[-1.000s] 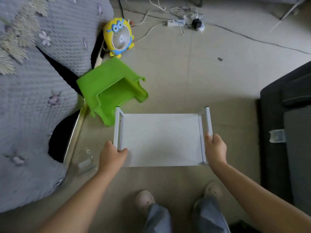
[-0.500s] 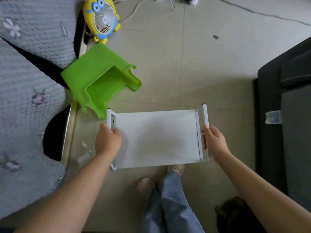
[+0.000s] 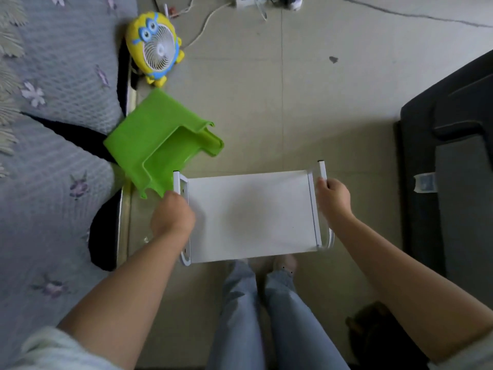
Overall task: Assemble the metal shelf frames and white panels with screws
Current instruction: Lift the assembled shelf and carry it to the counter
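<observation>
A white panel (image 3: 250,214) sits between two white metal shelf frames and is held up level above the floor, over my legs. My left hand (image 3: 173,215) grips the left frame (image 3: 180,182) about halfway along its length. My right hand (image 3: 333,198) grips the right frame (image 3: 322,169) near its far end. The rounded near ends of both frames show at the panel's near corners. No screws can be made out on the shelf.
A green plastic stool (image 3: 162,145) lies tipped just left of the shelf. A yellow cartoon fan (image 3: 156,46) and a power strip with cables (image 3: 245,1) lie farther off. A grey bedspread (image 3: 53,129) fills the left, dark furniture (image 3: 448,156) the right. A clear plastic bag (image 3: 145,240) lies by the bed.
The shelf has been lifted off the floor and brought closer to me. Both hands slid farther along the frames while keeping their grip. My legs now stand under the panel.
</observation>
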Available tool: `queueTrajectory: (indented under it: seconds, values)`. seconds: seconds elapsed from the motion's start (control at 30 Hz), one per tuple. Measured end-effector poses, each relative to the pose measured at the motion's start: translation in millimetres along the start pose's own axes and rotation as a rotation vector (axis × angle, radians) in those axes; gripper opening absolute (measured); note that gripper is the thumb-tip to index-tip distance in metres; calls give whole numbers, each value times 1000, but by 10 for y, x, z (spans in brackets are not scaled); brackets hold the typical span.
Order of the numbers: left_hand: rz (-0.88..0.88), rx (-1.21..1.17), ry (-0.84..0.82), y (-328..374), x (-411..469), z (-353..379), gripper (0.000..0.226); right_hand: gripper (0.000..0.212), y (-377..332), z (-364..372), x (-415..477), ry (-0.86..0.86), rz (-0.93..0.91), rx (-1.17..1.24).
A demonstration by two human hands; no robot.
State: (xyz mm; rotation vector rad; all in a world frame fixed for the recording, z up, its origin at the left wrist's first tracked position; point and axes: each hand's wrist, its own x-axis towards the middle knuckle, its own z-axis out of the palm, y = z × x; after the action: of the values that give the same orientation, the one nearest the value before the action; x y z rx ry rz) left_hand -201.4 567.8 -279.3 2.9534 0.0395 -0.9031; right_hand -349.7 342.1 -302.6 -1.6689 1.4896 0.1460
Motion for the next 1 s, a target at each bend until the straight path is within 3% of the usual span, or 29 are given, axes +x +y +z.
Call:
queueTrajectory:
  seconds: [0.17, 0.4, 0.7, 1.0]
  values:
    - [184, -14, 93, 615, 222, -703, 19, 41, -657, -408, 242, 111, -72, 0]
    - [370, -56, 204, 1996, 632, -1645, 25, 42, -1731, -1284, 979, 263, -130, 34]
    - [458, -48, 186, 4351, 1301, -2395, 25, 37, -2719, -2432, 2718, 337, -126, 229]
    - [464, 58, 146, 6638, 2022, -2950, 28, 44, -3747, -3542, 4371, 409, -106, 124]
